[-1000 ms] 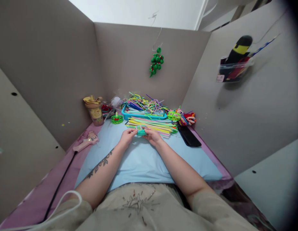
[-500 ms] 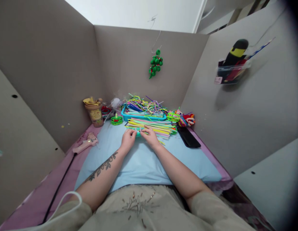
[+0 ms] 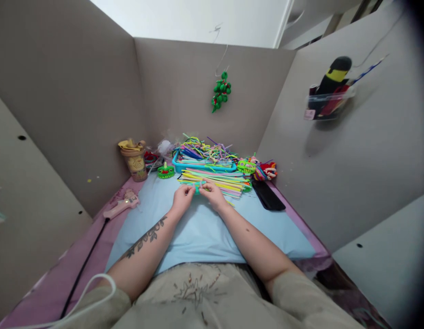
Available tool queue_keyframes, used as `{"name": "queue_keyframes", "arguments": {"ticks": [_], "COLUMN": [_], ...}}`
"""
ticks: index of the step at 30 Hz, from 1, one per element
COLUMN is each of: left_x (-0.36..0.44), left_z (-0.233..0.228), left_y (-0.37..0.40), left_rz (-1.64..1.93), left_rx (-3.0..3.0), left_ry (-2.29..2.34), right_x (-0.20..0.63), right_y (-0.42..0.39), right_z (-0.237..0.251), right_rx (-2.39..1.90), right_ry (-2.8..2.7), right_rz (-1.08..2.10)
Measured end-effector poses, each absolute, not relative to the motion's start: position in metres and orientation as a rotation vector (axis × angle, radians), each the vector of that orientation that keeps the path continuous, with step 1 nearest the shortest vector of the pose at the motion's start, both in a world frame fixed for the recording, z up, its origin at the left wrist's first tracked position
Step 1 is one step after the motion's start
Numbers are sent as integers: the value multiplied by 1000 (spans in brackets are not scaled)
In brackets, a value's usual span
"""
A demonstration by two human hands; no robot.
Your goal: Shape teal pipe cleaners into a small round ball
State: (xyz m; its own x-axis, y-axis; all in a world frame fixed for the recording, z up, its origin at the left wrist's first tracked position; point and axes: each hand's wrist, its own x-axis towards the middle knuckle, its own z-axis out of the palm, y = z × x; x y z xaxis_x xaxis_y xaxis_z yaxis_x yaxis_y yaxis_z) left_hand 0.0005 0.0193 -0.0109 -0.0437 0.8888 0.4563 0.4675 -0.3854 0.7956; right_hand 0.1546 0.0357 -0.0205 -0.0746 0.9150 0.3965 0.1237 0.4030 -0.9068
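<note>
Hands meeting at the far end of the light blue mat (image 3: 198, 228): left hand (image 3: 182, 199) and right hand (image 3: 214, 195) both pinched on a small teal pipe-cleaner piece (image 3: 198, 187) held between the fingertips, just above the tabletop (image 3: 61, 283). Directly beyond the hands, a flat row of coloured pipe cleaners (image 3: 219, 179), and past that a blue tray (image 3: 184, 165) heaped with more. Left of the hands, near, a small green figure (image 3: 166, 171); farther left, a cup (image 3: 135, 160) and a pink glue gun (image 3: 122, 204) with a black cord. Right of the hands, a bright woven figure (image 3: 262, 170) and a black flat object (image 3: 267, 195). High beyond, a green bead cluster (image 3: 221, 91) hanging on the back panel.
</note>
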Motion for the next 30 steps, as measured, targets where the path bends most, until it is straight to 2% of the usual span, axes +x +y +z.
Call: {"name": "queue_keyframes", "arguments": {"ticks": [10, 20, 30], "left_x": [0, 3, 0], "left_z": [-9, -15, -14], "left_y": [20, 22, 23], "left_rz": [1360, 1410, 1407], "left_rx": [1814, 1806, 1610], "left_ry": [1462, 1406, 1257], "right_x": [154, 153, 156], "right_y": [35, 30, 37], "right_z": [-21, -15, -21], "right_rx": [-944, -1032, -969], "right_ry": [-1503, -1606, -1515], "right_rz": [906, 683, 849]}}
